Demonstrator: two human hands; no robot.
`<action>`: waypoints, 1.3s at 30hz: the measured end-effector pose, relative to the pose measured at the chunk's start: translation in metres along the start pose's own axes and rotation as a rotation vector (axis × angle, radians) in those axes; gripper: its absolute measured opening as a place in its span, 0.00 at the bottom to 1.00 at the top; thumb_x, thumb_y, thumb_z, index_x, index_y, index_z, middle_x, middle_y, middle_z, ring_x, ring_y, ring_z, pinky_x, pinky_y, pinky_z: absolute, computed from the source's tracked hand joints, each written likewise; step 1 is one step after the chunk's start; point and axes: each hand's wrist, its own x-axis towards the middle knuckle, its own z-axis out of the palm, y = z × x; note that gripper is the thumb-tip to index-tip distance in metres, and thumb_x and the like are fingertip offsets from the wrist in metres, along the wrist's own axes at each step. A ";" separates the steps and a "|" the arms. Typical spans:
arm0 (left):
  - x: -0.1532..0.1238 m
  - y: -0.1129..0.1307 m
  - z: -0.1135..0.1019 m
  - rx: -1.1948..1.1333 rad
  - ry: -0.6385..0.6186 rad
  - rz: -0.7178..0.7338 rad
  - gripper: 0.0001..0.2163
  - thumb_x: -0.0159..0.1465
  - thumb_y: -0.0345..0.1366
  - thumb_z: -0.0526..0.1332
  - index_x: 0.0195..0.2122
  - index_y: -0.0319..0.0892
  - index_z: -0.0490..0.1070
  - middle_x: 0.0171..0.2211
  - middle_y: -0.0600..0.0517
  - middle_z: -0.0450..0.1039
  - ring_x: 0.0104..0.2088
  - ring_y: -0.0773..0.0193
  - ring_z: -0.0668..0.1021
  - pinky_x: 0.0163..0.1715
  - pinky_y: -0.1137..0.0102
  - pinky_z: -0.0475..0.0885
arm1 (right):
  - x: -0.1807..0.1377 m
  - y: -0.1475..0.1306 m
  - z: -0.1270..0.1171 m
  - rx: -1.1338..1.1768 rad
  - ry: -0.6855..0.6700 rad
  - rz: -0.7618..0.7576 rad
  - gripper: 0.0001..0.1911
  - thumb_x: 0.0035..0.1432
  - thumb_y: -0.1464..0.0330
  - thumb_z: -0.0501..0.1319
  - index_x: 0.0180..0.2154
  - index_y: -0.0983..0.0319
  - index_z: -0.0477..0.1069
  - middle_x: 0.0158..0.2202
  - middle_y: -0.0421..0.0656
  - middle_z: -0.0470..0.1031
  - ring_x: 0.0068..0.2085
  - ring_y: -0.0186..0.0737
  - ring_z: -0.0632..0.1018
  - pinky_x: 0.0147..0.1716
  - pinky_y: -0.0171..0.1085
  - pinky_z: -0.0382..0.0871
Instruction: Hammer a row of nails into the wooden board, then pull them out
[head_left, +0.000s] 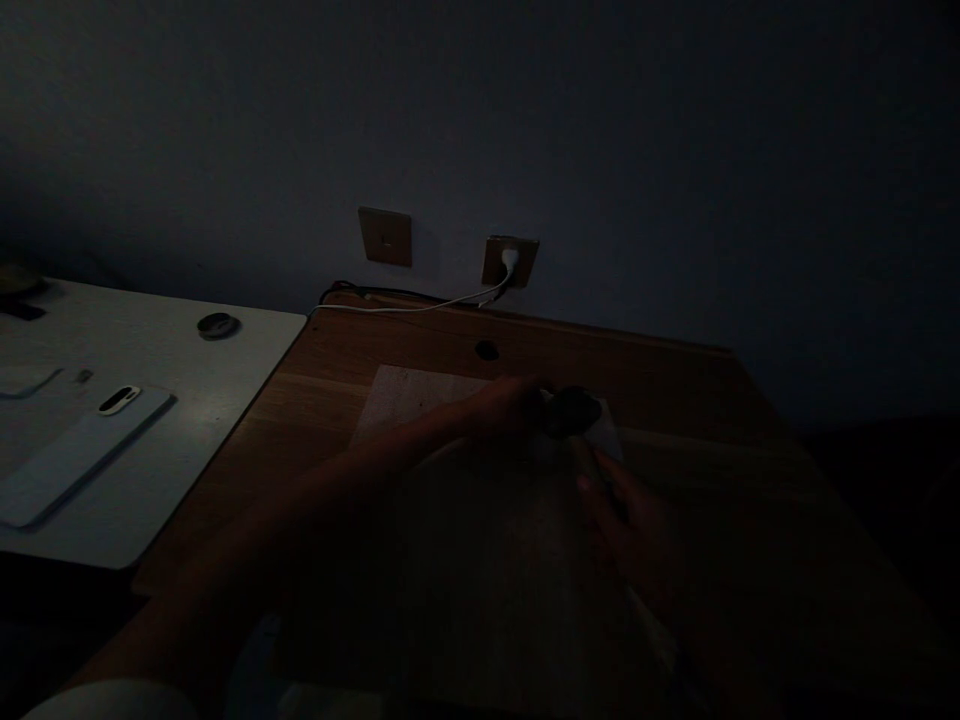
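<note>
Dim light leaves the wall [637, 150] and wooden desk [690, 430] nearly black, with a pale sheet [405, 390] spread on the wood and a white table [259, 350] adjoining at the left. Over the sheet's far right part is a dark-headed tool [574, 412], its light handle [589, 462] slanting down toward the person. The right hand [634, 525] has its fingers curled around that handle. Just left of the head, the left hand [510, 405] reaches in low; shadow hides its fingertips, so I cannot tell whether they pinch anything, press together or touch the tool. Handling this well probably calls for a firm but relaxed right grip, small controlled movements, and the left fingers steadying from the side, out of the head's path. Keeping the sheet flat should help, as a ruck could make the contact uneven. In such gloom, more light on the head seems the best safeguard against a misplaced finger.
</note>
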 end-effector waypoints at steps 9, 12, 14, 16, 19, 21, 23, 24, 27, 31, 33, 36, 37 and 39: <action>-0.028 0.045 -0.025 0.445 -0.344 -0.017 0.09 0.64 0.37 0.63 0.43 0.40 0.77 0.37 0.44 0.81 0.34 0.55 0.81 0.28 0.69 0.70 | -0.032 0.029 -0.018 -0.044 -0.022 0.081 0.35 0.57 0.45 0.60 0.59 0.58 0.75 0.39 0.47 0.83 0.44 0.56 0.83 0.40 0.48 0.79; -0.027 0.048 -0.017 0.519 -0.342 0.013 0.10 0.66 0.37 0.62 0.46 0.39 0.77 0.38 0.42 0.81 0.35 0.53 0.83 0.27 0.68 0.70 | -0.036 0.037 -0.016 -0.076 -0.008 0.072 0.34 0.58 0.45 0.58 0.57 0.57 0.76 0.50 0.50 0.83 0.53 0.58 0.81 0.50 0.51 0.77; -0.026 0.046 -0.013 0.560 -0.317 0.042 0.11 0.67 0.36 0.63 0.48 0.38 0.77 0.38 0.40 0.81 0.35 0.52 0.83 0.27 0.68 0.71 | -0.036 0.040 -0.014 -0.083 -0.022 0.066 0.33 0.57 0.45 0.59 0.57 0.56 0.76 0.54 0.50 0.81 0.57 0.58 0.79 0.53 0.52 0.75; -0.026 0.043 -0.012 0.599 -0.283 0.070 0.10 0.67 0.33 0.62 0.47 0.38 0.77 0.37 0.40 0.80 0.34 0.52 0.83 0.27 0.68 0.71 | -0.037 0.041 -0.012 -0.092 -0.045 0.076 0.34 0.57 0.45 0.59 0.58 0.57 0.75 0.56 0.51 0.80 0.58 0.59 0.78 0.54 0.53 0.74; -0.024 0.035 -0.016 0.594 -0.231 0.045 0.08 0.66 0.28 0.60 0.41 0.37 0.78 0.36 0.41 0.80 0.33 0.55 0.82 0.28 0.68 0.70 | -0.040 0.040 -0.009 -0.089 -0.045 0.109 0.36 0.60 0.44 0.55 0.61 0.58 0.73 0.55 0.51 0.80 0.57 0.59 0.79 0.51 0.53 0.76; -0.021 0.028 -0.021 0.505 -0.159 0.000 0.07 0.64 0.26 0.60 0.36 0.37 0.78 0.35 0.43 0.80 0.33 0.58 0.81 0.29 0.69 0.70 | -0.043 0.039 -0.008 -0.088 -0.031 0.129 0.36 0.61 0.44 0.54 0.62 0.57 0.72 0.54 0.50 0.81 0.56 0.59 0.79 0.49 0.52 0.78; -0.018 0.018 -0.023 0.361 -0.096 -0.019 0.06 0.63 0.25 0.61 0.35 0.38 0.78 0.35 0.46 0.80 0.33 0.62 0.80 0.32 0.71 0.70 | -0.043 0.040 -0.008 -0.086 -0.029 0.137 0.35 0.61 0.44 0.55 0.62 0.56 0.72 0.55 0.50 0.80 0.57 0.60 0.79 0.50 0.52 0.78; -0.016 0.013 -0.023 0.287 -0.081 -0.013 0.06 0.62 0.26 0.61 0.35 0.38 0.78 0.35 0.48 0.81 0.34 0.63 0.80 0.33 0.72 0.70 | -0.043 0.041 -0.008 -0.078 -0.044 0.136 0.35 0.60 0.44 0.56 0.61 0.55 0.73 0.56 0.50 0.80 0.58 0.60 0.78 0.51 0.52 0.77; -0.015 0.000 -0.017 0.126 -0.072 0.036 0.08 0.61 0.25 0.63 0.39 0.38 0.79 0.37 0.49 0.82 0.36 0.64 0.81 0.38 0.72 0.72 | -0.040 0.046 -0.010 -0.035 -0.116 0.125 0.36 0.60 0.44 0.57 0.62 0.55 0.72 0.60 0.49 0.77 0.60 0.59 0.76 0.57 0.52 0.73; -0.017 -0.005 -0.011 0.076 -0.036 0.069 0.08 0.63 0.25 0.62 0.40 0.40 0.80 0.39 0.49 0.82 0.40 0.62 0.82 0.43 0.70 0.72 | -0.038 0.053 -0.011 -0.050 -0.124 0.127 0.40 0.60 0.41 0.55 0.65 0.57 0.68 0.67 0.49 0.69 0.67 0.57 0.69 0.65 0.53 0.64; -0.019 -0.006 -0.010 0.088 -0.022 0.066 0.08 0.64 0.26 0.62 0.41 0.41 0.80 0.40 0.50 0.82 0.41 0.62 0.82 0.44 0.70 0.73 | -0.039 0.056 -0.010 -0.072 -0.127 0.133 0.41 0.60 0.40 0.55 0.65 0.57 0.68 0.68 0.49 0.68 0.68 0.58 0.68 0.65 0.53 0.63; -0.022 -0.007 -0.010 0.139 -0.010 0.073 0.08 0.65 0.27 0.62 0.41 0.41 0.79 0.41 0.48 0.82 0.42 0.61 0.82 0.45 0.69 0.73 | -0.039 0.059 -0.007 -0.057 -0.090 0.137 0.40 0.58 0.40 0.56 0.63 0.55 0.71 0.66 0.49 0.71 0.66 0.58 0.71 0.62 0.53 0.68; -0.023 -0.007 -0.010 0.150 -0.011 0.083 0.08 0.65 0.26 0.62 0.41 0.40 0.79 0.41 0.48 0.82 0.42 0.61 0.82 0.45 0.69 0.73 | -0.039 0.059 -0.007 -0.041 -0.086 0.149 0.39 0.58 0.40 0.56 0.62 0.55 0.72 0.65 0.49 0.73 0.64 0.58 0.73 0.60 0.52 0.70; -0.026 -0.008 -0.010 0.161 -0.008 0.109 0.08 0.65 0.26 0.61 0.41 0.40 0.79 0.40 0.48 0.82 0.41 0.61 0.81 0.45 0.69 0.73 | -0.039 0.058 -0.006 -0.014 -0.090 0.174 0.39 0.58 0.40 0.56 0.63 0.55 0.72 0.60 0.51 0.77 0.60 0.60 0.76 0.55 0.52 0.75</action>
